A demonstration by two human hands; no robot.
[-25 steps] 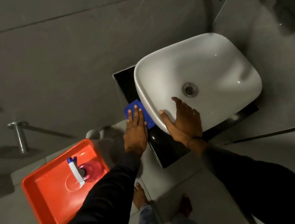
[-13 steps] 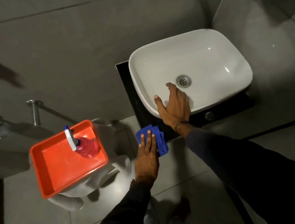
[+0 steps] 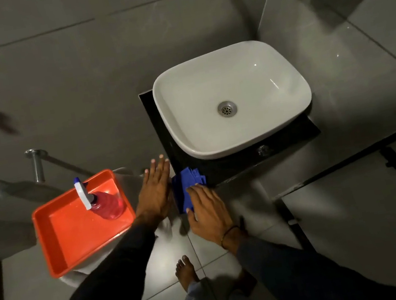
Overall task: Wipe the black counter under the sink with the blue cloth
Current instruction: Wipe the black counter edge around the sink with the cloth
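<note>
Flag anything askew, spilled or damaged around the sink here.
Little stands out. The orange tray sits tilted, overhanging its white support, with the spray bottle leaning inside it. The blue cloth droops over the black counter's front corner under the right hand. No spills visible.

The black table (image 3: 292,138) is a glossy slab set into the corner of the grey tiled walls. The white sink (image 3: 233,99) stands directly on it and covers most of its top, leaving a narrow dark strip along the sink's left side and a wider strip along its near side. The blue cloth (image 3: 188,186) lies over the table's corner nearest the sink's near-left curve, partly hanging past the edge. A small wet glint (image 3: 261,150) shows on the table just beyond the sink's near rim.
</note>
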